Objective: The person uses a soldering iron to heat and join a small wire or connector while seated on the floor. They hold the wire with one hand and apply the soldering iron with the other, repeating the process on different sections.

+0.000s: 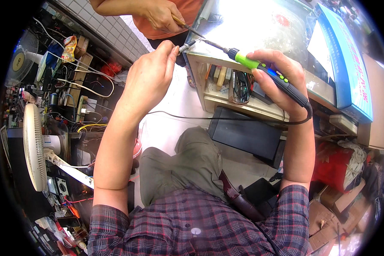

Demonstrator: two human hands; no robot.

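Note:
My right hand (288, 70) grips a green-and-black soldering iron (245, 60), its metal tip pointing left over the near corner of the glass-topped counter. A black cord leaves its rear end and loops under my wrist. Pinched between the fingers of my left hand (149, 70) is a short grey cable end (186, 46) with a dark tip, held close to the iron's point. Across from me, another person's hand (161, 15) holds a slim tool with a wooden handle (178, 19), its metal tip reaching the same spot. Whether the tips touch is too small to tell.
The glass-topped counter (256, 25) bears a blue box (350, 64) at right; hand tools fill its shelf (222, 77). A white fan (34, 145) and tangled cables crowd the left. Below the counter lies a dark flat panel (243, 134). Cardboard (341, 209) is at lower right.

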